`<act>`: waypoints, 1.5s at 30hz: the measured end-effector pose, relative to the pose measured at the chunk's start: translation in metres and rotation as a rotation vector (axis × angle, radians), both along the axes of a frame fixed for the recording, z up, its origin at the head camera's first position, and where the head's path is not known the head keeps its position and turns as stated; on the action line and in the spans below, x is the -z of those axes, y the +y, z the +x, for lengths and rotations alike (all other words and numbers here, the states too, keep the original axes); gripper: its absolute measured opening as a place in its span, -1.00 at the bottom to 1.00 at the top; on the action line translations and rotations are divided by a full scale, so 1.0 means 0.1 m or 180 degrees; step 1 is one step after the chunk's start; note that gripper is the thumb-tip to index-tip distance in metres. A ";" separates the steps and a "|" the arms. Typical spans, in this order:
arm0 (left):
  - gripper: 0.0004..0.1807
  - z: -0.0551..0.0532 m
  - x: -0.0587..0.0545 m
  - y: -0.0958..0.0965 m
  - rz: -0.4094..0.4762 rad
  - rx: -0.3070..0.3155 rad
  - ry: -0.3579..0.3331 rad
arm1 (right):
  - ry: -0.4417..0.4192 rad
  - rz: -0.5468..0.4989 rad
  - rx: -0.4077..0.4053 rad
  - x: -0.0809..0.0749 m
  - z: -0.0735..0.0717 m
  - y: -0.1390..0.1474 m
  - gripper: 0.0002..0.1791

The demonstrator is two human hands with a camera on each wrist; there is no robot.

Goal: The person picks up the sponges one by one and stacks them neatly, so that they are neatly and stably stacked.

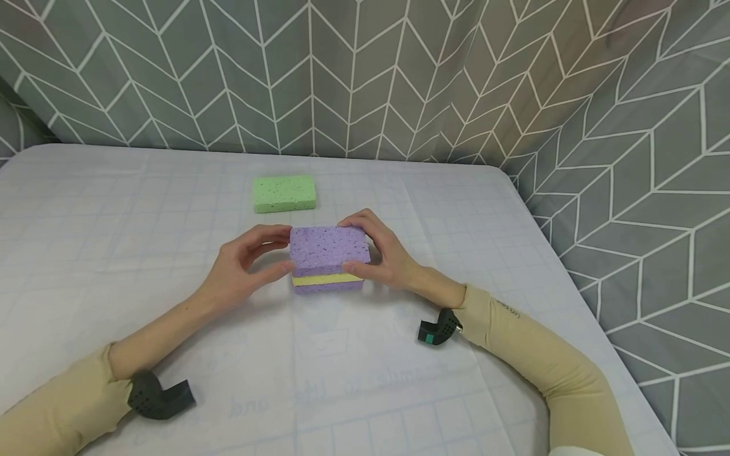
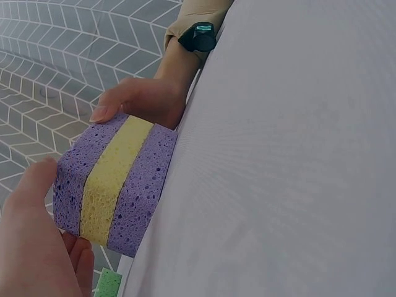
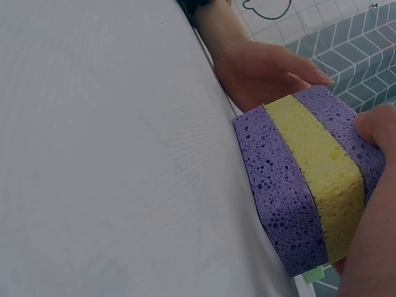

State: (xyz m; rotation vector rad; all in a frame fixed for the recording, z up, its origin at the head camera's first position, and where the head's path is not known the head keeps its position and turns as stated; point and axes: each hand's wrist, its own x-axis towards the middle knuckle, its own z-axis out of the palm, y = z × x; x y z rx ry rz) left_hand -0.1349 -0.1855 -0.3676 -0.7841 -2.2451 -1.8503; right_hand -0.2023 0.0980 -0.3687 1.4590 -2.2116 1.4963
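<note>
Three sponges lie stacked flat on the table: a purple sponge (image 1: 327, 246) on top, a yellow sponge (image 1: 326, 279) in the middle and another purple sponge (image 1: 327, 287) at the bottom. My right hand (image 1: 389, 253) pinches the top purple sponge at its right end, thumb on the near side and fingers over the far edge. At the stack's left end is my left hand (image 1: 239, 263), fingers loosely spread and thumb tip by the near corner; whether it touches is hard to tell. Both wrist views show the layers edge-on, the yellow sponge (image 2: 114, 179) between the purple ones.
A green sponge (image 1: 284, 194) lies by itself behind the stack, slightly to the left. The white cloth-covered table (image 1: 365, 380) has faint printed lines. A grey patterned curtain (image 1: 342, 76) hangs behind the table and along its right side.
</note>
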 end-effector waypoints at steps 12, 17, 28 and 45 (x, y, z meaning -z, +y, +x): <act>-0.46 -0.01 0.00 -0.01 0.0007 -0.0040 -0.0024 | -0.0103 -0.0010 -0.0012 0.00 0.02 0.00 -0.22; -0.50 -0.02 -0.01 -0.01 0.0023 -0.0122 -0.0085 | -0.0123 -0.0004 -0.0007 0.00 0.01 0.00 -0.23; -0.53 -0.02 -0.02 -0.01 0.0062 -0.0155 -0.0124 | -0.0140 -0.0003 -0.0013 0.00 0.01 0.00 -0.23; -0.58 -0.07 -0.02 -0.02 -0.0068 -0.0765 -0.0100 | -0.0136 0.0013 0.0005 0.01 0.01 0.00 -0.28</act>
